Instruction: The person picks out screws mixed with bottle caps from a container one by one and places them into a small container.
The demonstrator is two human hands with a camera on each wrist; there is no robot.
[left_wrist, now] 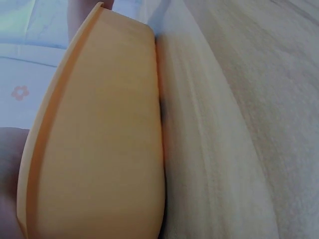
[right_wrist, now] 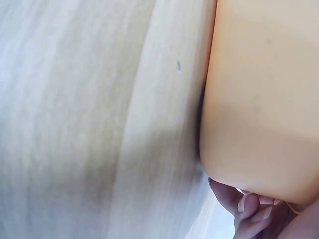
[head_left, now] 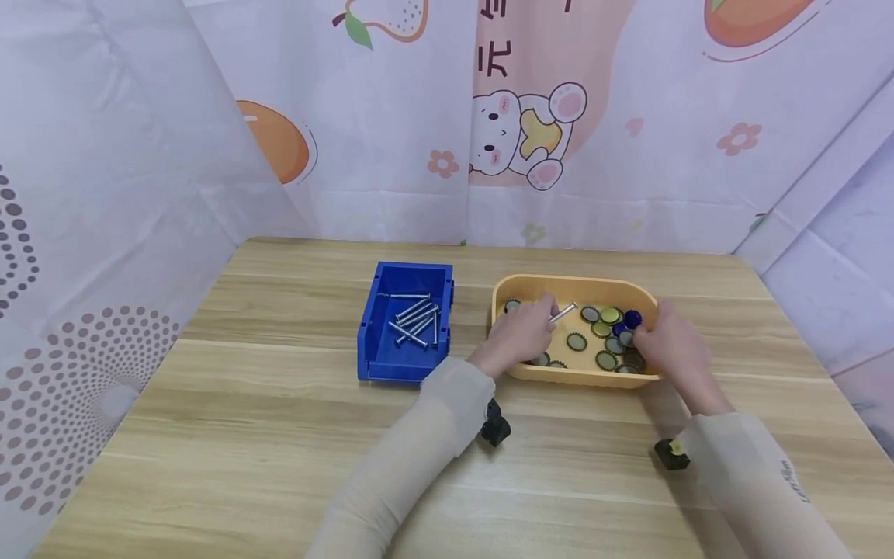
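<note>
An orange tray (head_left: 587, 378) holds several bottle caps (head_left: 576, 341), silver, gold and blue. My left hand (head_left: 520, 332) reaches over its front left rim and pinches a long silver screw (head_left: 563, 312), whose head points to the right. At the right end, my right hand (head_left: 673, 345) grips the tray wall, its thumb side by the blue caps. Curled fingers (right_wrist: 251, 211) show at the tray's end in the right wrist view. The left wrist view shows mostly the outer wall of the tray (left_wrist: 104, 124); the left fingertips are hidden there.
A blue bin (head_left: 401, 373) with several silver screws (head_left: 419, 317) stands left of the tray on the wooden table (head_left: 265, 435). A printed curtain (head_left: 391, 155) hangs along the table's back edge. Black wrist cameras (head_left: 495, 425) sit under both sleeves.
</note>
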